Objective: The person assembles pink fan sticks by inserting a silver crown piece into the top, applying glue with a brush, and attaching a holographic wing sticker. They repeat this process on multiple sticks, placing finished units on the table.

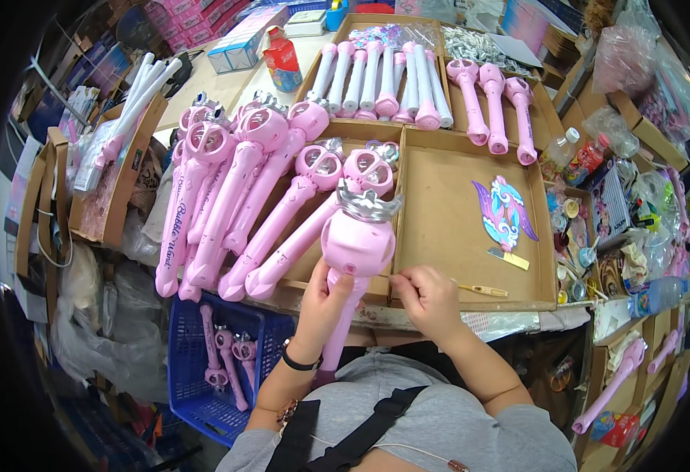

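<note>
At far left, a blue plastic crate (pixel 191 370) with a few small pink wands inside, below the table edge. Above it, a row of long pink plastic bubble wands (pixel 227 197) lying slanted across a cardboard tray. Left hand (pixel 325 303) wrapped around the handle of an upright pink plastic wand with a silver crown top (pixel 358 236), near the table's front edge. Right hand (pixel 428 297) just beside it, fingertips pinched at the wand's base. Farther right, a flat cardboard tray (pixel 447 228) holding a winged paper cutout (pixel 504 211).

Head-worn fisheye view, steeply downward, close above the cardboard trays (pixel 439 228)
</note>
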Tool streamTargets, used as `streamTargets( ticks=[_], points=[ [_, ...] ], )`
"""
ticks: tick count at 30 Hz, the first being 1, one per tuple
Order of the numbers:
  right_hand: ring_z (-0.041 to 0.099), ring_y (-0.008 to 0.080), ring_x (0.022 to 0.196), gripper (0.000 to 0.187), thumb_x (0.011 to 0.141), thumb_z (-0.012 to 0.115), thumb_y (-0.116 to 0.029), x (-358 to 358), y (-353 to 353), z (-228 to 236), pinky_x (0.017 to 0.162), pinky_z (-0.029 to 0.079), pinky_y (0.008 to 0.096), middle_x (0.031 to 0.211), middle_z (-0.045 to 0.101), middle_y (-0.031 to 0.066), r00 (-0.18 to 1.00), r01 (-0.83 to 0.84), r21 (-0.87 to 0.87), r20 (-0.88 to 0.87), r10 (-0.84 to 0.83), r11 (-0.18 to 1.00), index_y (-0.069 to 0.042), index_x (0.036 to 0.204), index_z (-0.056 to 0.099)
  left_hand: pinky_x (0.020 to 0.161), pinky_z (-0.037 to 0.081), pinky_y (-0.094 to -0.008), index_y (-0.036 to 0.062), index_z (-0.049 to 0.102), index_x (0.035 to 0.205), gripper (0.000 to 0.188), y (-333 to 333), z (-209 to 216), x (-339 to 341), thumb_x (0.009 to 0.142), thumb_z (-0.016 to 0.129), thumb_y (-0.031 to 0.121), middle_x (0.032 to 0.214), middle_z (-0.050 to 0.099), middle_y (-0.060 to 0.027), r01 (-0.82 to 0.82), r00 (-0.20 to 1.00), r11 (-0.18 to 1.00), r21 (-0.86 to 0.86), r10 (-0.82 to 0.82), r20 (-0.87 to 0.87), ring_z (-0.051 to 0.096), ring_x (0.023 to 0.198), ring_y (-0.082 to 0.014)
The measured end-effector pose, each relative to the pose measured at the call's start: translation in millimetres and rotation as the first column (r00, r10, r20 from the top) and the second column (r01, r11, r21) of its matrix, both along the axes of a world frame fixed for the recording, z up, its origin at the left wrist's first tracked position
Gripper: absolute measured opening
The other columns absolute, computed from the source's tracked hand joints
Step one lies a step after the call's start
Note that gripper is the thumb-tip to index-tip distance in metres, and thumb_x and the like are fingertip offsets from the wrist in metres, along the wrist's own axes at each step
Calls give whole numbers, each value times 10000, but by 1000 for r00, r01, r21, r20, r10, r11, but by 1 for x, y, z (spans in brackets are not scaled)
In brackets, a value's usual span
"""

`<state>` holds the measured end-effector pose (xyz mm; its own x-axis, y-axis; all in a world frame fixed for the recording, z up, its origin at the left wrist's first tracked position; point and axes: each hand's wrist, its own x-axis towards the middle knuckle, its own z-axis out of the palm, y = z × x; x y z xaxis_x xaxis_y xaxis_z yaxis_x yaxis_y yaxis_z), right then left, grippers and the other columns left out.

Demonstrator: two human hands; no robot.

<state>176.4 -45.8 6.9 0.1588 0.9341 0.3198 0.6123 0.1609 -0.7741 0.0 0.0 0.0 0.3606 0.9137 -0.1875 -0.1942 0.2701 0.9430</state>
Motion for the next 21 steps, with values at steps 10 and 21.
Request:
streamTargets(
  ticks=[10,21],
  points=[
    [237,40,374,328,937,481,-333,17,1,-16,352,212,224,494,341,-68,269,-689,-413,-909,-320,595,-73,738,506,851,451,-341,-5,240,1336,827,-7,6,-9,701,749,138,1133,528,-180,255,854,838,483,39,-518,559,993,-218],
    [428,68,551,285,970,397,-311,17,-17,28,499,357,209,628,453,-22,562,-640,-350,-821,105,684,-67,840,465,905,398,-292,31,168,1344,840,27,7,-40,687,685,-49,1155,468,-93,197,979,949,246,-202,-3,466,1084,-150]
  ],
)
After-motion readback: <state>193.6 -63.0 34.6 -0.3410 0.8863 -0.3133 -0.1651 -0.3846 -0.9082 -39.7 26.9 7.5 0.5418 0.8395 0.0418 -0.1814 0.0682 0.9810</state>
